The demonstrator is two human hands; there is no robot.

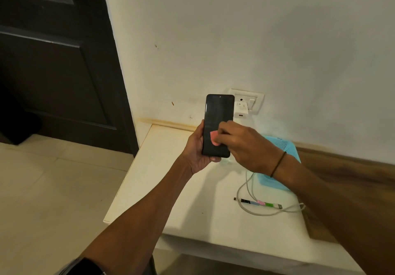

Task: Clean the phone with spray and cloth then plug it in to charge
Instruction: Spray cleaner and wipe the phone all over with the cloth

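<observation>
My left hand (196, 148) grips a black phone (217, 114) upright above the white table, screen facing me and dark. My right hand (245, 146) pinches a small pink cloth (213, 139) and presses it on the lower part of the screen. A white charger adapter (240, 109) sits in the wall socket plate (255, 101) just behind the phone. The white charging cable (245, 189) lies looped on the table. No spray bottle can be made out; something clear shows just below the phone.
A light blue perforated basket (280, 144) stands on the white table (171, 189) behind my right wrist. A marker-like stick with coloured labels (258, 202) lies by the cable. A dark door (53, 61) is at left, tiled floor below it.
</observation>
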